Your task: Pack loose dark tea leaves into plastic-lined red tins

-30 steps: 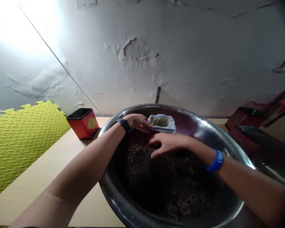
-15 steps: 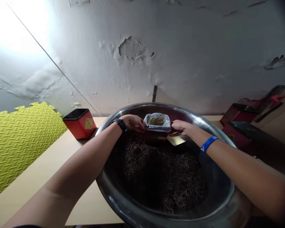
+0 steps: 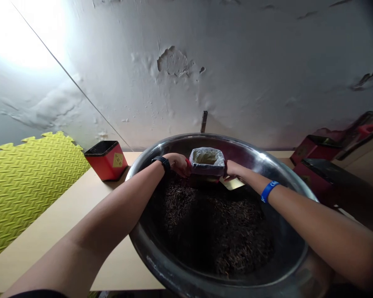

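A large round metal basin (image 3: 286,278) holds dark, dry, twisted leaves (image 3: 245,242) that look like loose tea. Toward its far side stands a small red box (image 3: 205,179), its open mouth lined with a clear plastic bag (image 3: 207,169) folded over the rim. My left hand (image 3: 179,164) grips the box's left side, fingers curled at the bag's edge. On the opposite side my right hand (image 3: 234,169) is closed on the box. A shiny gold-coloured flat piece (image 3: 233,183) lies beneath my right hand. The box's lower part is in shadow.
Left of the basin, a red box with a yellow label (image 3: 107,161) stands on the pale wooden table (image 3: 121,271). Two more red boxes (image 3: 315,149) are at the right. A yellow foam mat (image 3: 34,182) lies at the left, and a peeling wall (image 3: 236,74) rises behind.
My left hand has turned slightly and curled closer round the box's left side. My right hand stays at the other side. The whole view has shifted a little.
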`<act>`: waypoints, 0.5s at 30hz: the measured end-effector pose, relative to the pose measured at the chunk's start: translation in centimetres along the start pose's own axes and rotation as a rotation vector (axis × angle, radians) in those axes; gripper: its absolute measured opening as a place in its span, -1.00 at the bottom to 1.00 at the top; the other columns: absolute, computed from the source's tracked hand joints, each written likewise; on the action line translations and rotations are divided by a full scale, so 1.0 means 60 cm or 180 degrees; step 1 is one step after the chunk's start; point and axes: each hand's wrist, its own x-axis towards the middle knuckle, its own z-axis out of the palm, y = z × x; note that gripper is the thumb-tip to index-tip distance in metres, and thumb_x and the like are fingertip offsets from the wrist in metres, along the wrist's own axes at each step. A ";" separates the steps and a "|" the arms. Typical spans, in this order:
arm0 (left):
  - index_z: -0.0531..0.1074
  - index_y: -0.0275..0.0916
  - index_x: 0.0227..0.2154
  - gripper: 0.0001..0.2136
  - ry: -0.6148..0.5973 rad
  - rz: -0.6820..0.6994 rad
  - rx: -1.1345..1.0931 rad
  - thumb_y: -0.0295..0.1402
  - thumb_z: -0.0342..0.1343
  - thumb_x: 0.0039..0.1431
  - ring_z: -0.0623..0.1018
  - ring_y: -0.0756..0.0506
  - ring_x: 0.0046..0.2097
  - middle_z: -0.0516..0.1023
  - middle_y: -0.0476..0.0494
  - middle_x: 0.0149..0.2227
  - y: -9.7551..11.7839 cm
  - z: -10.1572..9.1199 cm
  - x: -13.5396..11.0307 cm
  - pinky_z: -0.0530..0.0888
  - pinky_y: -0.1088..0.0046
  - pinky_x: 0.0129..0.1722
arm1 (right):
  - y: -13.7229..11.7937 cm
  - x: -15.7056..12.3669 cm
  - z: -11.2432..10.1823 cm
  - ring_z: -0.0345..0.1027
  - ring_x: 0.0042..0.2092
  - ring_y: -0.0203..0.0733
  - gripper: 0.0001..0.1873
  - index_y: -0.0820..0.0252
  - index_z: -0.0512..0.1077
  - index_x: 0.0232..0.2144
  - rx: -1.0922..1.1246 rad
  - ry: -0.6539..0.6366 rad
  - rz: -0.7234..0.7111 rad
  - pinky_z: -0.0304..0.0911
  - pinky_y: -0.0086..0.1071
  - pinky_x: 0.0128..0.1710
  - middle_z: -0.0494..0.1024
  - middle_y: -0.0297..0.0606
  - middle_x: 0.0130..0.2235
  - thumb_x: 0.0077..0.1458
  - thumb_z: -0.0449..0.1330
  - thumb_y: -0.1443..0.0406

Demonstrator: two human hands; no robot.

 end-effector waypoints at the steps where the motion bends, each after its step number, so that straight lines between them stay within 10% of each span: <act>1: 0.43 -0.34 -0.51 -0.84 0.0048 -0.0038 0.0103 -0.66 0.12 -0.22 0.50 -0.02 -0.38 0.50 -0.05 -0.55 -0.003 0.002 0.003 0.47 0.39 -0.25 | -0.001 0.002 0.003 0.32 -0.54 -0.28 -0.88 0.30 0.38 -0.43 -0.0146 -0.0053 0.0038 0.32 -0.41 -0.57 0.39 -0.28 -0.59 -0.13 0.21 0.39; 11: 0.28 -0.32 -0.04 -0.69 0.1972 0.0803 0.0464 -0.41 -0.08 0.14 0.48 -0.03 -0.21 0.46 -0.25 -0.09 0.011 -0.021 0.034 0.43 0.51 -0.29 | -0.014 -0.020 0.009 0.35 -0.52 -0.18 -0.72 0.30 0.42 -0.56 -0.1594 -0.1480 0.0458 0.31 -0.30 -0.52 0.43 -0.21 -0.59 -0.20 0.28 0.16; 15: 0.27 -0.32 0.00 -0.59 0.1867 0.1508 0.0564 -0.17 -0.16 0.19 0.46 -0.06 -0.16 0.43 -0.27 -0.04 0.027 -0.017 0.035 0.41 0.47 -0.22 | -0.041 -0.055 0.046 0.39 -0.17 -0.01 -0.27 0.23 0.43 -0.10 -0.1889 -0.1966 -0.0694 0.30 -0.22 -0.20 0.49 -0.08 -0.16 -0.29 0.25 -0.08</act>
